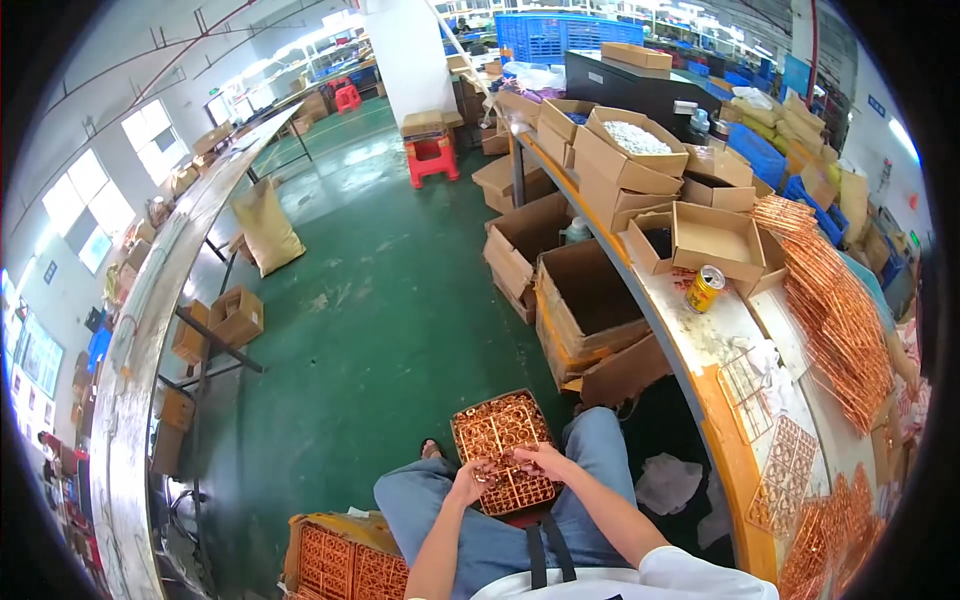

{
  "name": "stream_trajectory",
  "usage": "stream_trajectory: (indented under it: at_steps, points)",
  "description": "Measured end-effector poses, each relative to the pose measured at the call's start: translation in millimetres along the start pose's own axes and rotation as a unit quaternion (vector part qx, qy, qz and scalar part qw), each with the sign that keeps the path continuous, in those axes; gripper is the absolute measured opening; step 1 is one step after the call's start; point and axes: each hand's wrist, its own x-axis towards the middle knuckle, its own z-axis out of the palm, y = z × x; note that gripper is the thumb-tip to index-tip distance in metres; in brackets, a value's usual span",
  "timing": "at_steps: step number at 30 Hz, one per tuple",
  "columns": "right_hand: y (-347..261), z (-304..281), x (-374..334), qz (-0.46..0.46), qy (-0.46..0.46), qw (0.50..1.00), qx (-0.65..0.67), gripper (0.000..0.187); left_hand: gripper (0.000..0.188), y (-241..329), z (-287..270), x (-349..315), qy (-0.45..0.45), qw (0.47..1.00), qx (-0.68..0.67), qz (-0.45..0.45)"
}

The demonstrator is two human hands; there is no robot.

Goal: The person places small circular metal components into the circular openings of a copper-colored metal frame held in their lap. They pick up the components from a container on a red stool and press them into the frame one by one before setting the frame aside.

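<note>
1. Frames (500, 425) of copper-coloured latticework, crowded with ring-shaped parts, lie in a squarish load between the person's knees (598, 432), low on the near side of the scene.
2. Left hand (476, 474) sits over the near left of that load, its fingers curled inward around what look like small coppery bits; whether they are clamped on one, I cannot tell.
3. Right hand (543, 460) comes in from the right, just beside the left one, fingers bent toward the same spot; the tips show too small to tell whether they are together or apart.
4. Each layer looks thin and open, so one alone should be light; the whole load is probably much heavier.
5. The bars seem stiff with slight spring, and the narrow links could snap if bent hard.
6. That glossy finish may slide under dry fingers, while the gaps may snag on neighbouring layers.
7. Outer bars at the left and right edges look the soundest hold for a whole layer; a single ring suits a thumb-and-finger pinch on its rim.
8. Similar lattices stand in a cardboard box (291, 560) at near left, and lattice sheets (784, 475) lie on the bench (722, 425) to the right.
</note>
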Motion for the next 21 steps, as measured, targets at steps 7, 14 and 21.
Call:
stream_trajectory:
  at_steps: [7, 14, 21]
  points:
    - [20, -13, 1, 0.0, 0.057, 0.997, -0.054, 0.017, 0.014, -1, 22, -13, 0.051, 0.996, 0.071, -0.026]
    - [8, -17, 22, -0.038, 0.119, 0.991, -0.044, 0.012, 0.018, 19, 26, -1, 0.024, 0.979, 0.194, 0.06]
    - [3, -18, 15, 0.025, 0.021, 0.994, 0.102, 0.027, 0.025, 17, 24, -4, 0.059, 0.971, 0.227, 0.036]
